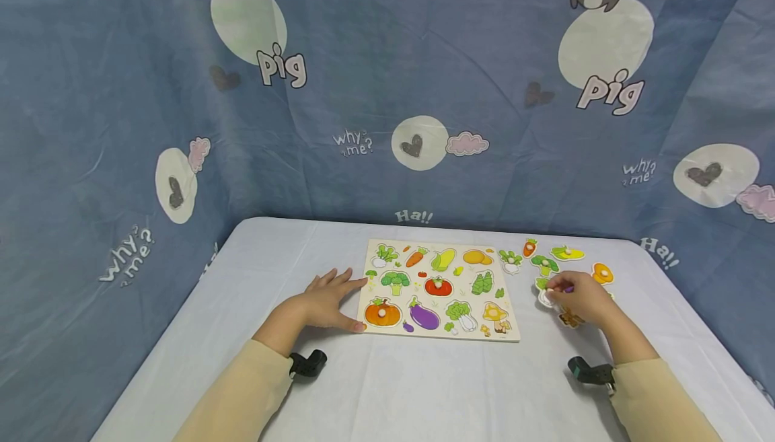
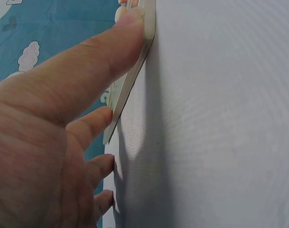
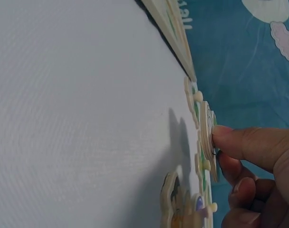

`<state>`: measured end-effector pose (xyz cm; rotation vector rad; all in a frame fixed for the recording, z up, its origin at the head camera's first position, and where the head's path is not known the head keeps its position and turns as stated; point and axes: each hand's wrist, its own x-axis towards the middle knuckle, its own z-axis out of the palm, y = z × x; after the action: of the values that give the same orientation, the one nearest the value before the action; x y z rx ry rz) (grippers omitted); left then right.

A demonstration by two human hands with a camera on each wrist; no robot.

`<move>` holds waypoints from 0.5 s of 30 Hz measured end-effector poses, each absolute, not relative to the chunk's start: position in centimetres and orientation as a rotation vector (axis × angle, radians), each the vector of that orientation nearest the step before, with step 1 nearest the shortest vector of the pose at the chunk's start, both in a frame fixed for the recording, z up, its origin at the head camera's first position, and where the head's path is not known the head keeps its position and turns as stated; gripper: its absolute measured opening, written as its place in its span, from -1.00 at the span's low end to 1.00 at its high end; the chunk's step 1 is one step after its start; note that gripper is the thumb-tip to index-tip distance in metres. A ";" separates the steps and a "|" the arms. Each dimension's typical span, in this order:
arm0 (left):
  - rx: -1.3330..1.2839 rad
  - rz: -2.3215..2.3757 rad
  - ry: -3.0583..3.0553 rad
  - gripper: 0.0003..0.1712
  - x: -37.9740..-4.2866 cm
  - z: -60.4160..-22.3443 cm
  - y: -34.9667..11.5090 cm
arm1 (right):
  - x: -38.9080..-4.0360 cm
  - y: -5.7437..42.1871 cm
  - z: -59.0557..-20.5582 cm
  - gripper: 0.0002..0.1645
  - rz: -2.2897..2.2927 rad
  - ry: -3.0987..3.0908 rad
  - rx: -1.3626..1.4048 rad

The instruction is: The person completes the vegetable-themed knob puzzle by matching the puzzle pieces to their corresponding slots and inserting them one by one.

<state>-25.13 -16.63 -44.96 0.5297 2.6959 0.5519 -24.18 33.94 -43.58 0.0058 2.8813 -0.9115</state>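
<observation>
A wooden vegetable puzzle board (image 1: pixel 408 299) lies flat on the table. The left hand (image 1: pixel 329 301) rests at its left edge with fingers spread; in the left wrist view the thumb (image 2: pixel 101 61) lies on the board's corner. Beyond the board's right side, the right hand (image 1: pixel 581 297) pinches a green-and-white leafy vegetable puzzle piece (image 1: pixel 543 295) between thumb and fingers. The right wrist view shows this piece (image 3: pixel 208 128) edge-on, raised above the others. On the board, the pumpkin piece (image 1: pixel 381 313) and the tomato piece (image 1: pixel 438 286) sit in their places, knobs up.
Loose knobbed pieces lie right of the board: a radish (image 1: pixel 510 261), a carrot (image 1: pixel 529 247), a broccoli (image 1: pixel 545 265), a corn (image 1: pixel 568 253), an orange-yellow piece (image 1: pixel 602 273) and a mushroom (image 1: pixel 570 319), partly under the right hand. A printed blue cloth (image 1: pixel 363 186) hangs behind the white table (image 1: pixel 424 388).
</observation>
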 end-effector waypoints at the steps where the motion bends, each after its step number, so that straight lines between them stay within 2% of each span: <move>1: 0.531 0.552 2.696 0.19 -25.1 -44.9 -16.6 | -24.1 33.9 -43.4 -0.75 -0.909 2.885 -0.007; 15: 0.537 0.546 2.696 0.19 -25.2 -44.9 -16.6 | -23.2 31.5 -42.0 -0.82 -0.905 2.921 -0.155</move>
<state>-25.15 -16.64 -44.90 0.5371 2.6963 0.5462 -23.21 31.47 -41.95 -0.1555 2.9210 -0.9053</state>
